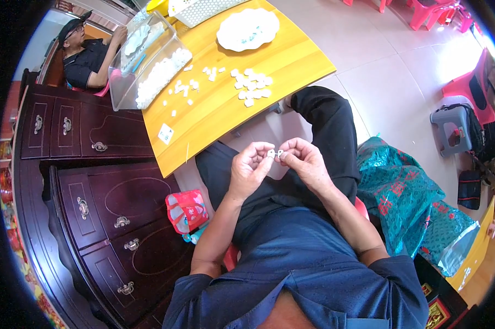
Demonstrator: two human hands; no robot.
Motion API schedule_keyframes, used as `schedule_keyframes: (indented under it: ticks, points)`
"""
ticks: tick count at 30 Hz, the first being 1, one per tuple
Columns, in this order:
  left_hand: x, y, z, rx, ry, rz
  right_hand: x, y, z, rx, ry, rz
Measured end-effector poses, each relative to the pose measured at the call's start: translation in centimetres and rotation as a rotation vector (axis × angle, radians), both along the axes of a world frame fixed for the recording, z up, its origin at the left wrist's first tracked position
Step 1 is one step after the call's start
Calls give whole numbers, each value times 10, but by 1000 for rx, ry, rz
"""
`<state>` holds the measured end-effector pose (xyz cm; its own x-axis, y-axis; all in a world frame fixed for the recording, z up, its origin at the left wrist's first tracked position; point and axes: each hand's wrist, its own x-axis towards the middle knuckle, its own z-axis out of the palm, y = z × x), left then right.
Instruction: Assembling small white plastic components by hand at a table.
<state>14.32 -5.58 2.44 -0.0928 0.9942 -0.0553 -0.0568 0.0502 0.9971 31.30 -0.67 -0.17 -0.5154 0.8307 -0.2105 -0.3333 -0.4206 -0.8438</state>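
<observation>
Plainly, risk: the small white piece (271, 154), pinched above the lap and well clear of the yellow table (214, 109), could slip and drop, judging by the fingertip-only hold.
Left hand (249, 167): fingers curled, tips closed on that piece.
Right hand (304, 160): fingertips pressed together on a second tiny piece (281, 153) touching the first.

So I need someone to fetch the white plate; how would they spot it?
Start at the yellow table ahead of the seated person. On its far side lies the white plate, beyond the loose small white pieces. It is the one wide, scallop-edged dish there, right of the clear plastic bin.
</observation>
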Motion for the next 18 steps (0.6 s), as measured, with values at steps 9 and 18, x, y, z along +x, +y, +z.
schedule_keyframes:
  ticks: [9, 18]
  points:
    - [-6, -1, -8, 35, 94, -1, -1, 0, -2, 18, -63, -11]
    - [-6, -1, -7, 33, 113, 2, -1, -1, -3, 22, -66, -10]
